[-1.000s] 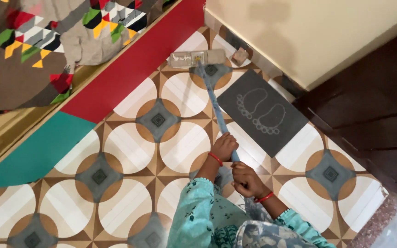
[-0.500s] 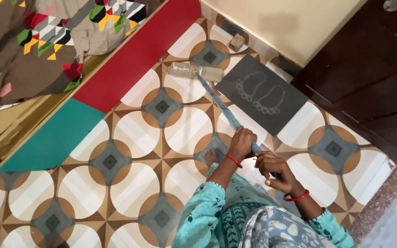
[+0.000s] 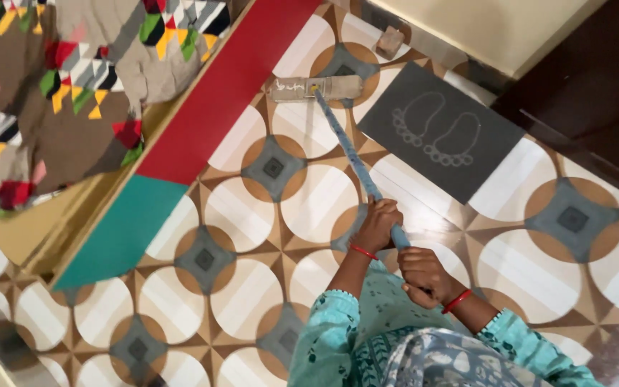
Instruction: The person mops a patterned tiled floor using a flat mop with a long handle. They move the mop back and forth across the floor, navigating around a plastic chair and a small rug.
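Head view: both hands grip a blue mop handle (image 3: 352,154) at lower centre, left hand (image 3: 378,223) above right hand (image 3: 424,276), fingers wrapped tight; the mop head (image 3: 315,88) rests on patterned floor tiles (image 3: 252,215) at top centre, beside a dark mat (image 3: 442,130).

Patterned tile floor (image 3: 309,208), grey mat (image 3: 442,129), mop head (image 3: 314,88)

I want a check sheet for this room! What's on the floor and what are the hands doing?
Surface: patterned tile floor, circles and grey squares.
Job's things: flat mop head near the wall; blue mop handle.
Clutter: dark mat with footprint outlines; small brown block.
Grippers: left hand and right hand both closed on the handle.
Cables: nothing seen.
Surroundings: red and teal bed side, patterned blanket, dark wooden door.
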